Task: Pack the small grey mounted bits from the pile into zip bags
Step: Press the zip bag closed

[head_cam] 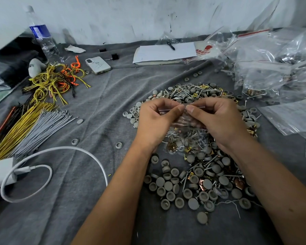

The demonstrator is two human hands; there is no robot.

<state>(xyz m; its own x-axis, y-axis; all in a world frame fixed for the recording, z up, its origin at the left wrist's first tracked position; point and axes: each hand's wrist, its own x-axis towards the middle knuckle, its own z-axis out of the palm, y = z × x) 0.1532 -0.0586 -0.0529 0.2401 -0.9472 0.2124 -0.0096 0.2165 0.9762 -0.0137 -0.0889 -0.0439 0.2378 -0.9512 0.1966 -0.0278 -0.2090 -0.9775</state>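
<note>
Pile: small grey rubbery caps mixed with steel screws and brass clips [198, 175], heaped on grey cloth [99, 106], under and around both hands.
Packed stock: clear zip bags with red seal strips [265, 68], stacked far right.
Bag in work: small clear zip bag [184, 124], held above pile centre, partly filled, contents sagging low.
Left hand [154, 121]: pinching bag's top edge, thumb against fingers.
Right hand [219, 121]: pinching same edge, thumbs nearly touching.
Step, likely: pressing zip closed.
Handling: film soft, slippery; load light but pointy, screws could puncture.
Hold: at seal strip, not the belly.
</note>
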